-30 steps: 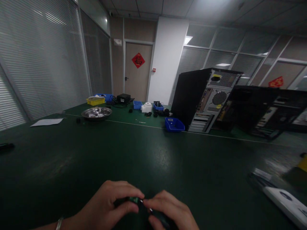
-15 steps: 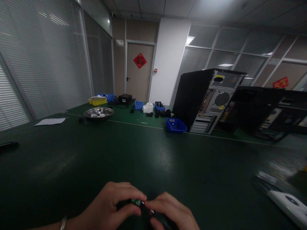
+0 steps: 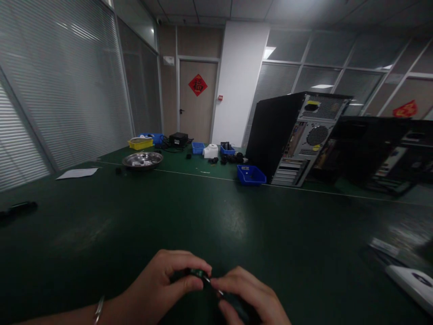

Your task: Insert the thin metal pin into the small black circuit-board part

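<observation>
At the bottom of the head view, my left hand [image 3: 165, 282] pinches a small green circuit board [image 3: 198, 272] between thumb and fingers. My right hand [image 3: 253, 295] is closed around a screwdriver [image 3: 220, 293] with a dark handle and a thin metal shaft. The shaft's tip meets or nearly meets the board's edge by my left fingertips; blur and the fingers hide the exact contact. Both hands are close together above the green tabletop [image 3: 162, 216].
A steel bowl [image 3: 142, 166] and a paper sheet [image 3: 77, 173] lie at the far left. A blue bin [image 3: 251, 181] stands beside an upright black computer case [image 3: 274, 135]. A dark object [image 3: 22, 206] is at the left edge, a white device [image 3: 411, 282] at the lower right.
The view has shifted slightly. My hands stay together, a little farther right in the picture, and more of the screwdriver's metal shaft shows between them. Both grips are unchanged.
</observation>
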Motion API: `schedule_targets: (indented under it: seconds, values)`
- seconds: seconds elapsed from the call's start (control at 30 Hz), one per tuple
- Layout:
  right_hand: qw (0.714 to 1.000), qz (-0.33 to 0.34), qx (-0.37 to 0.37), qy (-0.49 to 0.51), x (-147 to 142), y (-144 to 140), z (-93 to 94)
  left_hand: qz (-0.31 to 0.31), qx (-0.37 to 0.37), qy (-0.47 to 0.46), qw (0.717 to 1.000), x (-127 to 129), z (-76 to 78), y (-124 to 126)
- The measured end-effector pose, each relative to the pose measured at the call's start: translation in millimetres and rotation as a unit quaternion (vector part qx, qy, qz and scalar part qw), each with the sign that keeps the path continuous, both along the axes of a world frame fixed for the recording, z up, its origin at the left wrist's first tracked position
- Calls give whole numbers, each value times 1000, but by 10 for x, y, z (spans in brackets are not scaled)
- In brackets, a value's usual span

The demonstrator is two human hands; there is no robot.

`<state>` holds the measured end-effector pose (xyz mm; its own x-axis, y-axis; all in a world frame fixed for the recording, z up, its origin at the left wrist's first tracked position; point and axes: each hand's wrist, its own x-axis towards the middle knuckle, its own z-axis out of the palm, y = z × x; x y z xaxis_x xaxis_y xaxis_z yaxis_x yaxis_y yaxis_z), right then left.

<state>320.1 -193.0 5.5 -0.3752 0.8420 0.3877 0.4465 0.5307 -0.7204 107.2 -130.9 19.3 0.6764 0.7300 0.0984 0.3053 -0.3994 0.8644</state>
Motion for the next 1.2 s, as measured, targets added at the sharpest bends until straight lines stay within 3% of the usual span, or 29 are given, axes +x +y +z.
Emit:
schedule_targets:
  seconds: [0.23, 0.47, 0.63, 0.73, 1.0, 1.2]
  values:
    - [997, -50, -42, 38, 1, -46, 118, -71, -16, -33, 997, -2, 56, 14]
    - [995, -54, -69, 55, -7, -51, 113, -191, 43, 91, 976, 25, 191, -121]
    - [994, -43, -83, 58, 1, -63, 118, -154, 33, 88, 984, 15, 87, -119]
    - [994, -48, -81, 59, 3, -68, 109, -173, 39, 76, 981, 21, 55, -104]
    - [993, -37, -89, 72, -16, -87, 113, -191, 50, 75, 977, 64, 153, -128]
    - [995, -76, -60, 36, 0, -142, 134, -183, 67, 64, 979, 8, 197, -55]
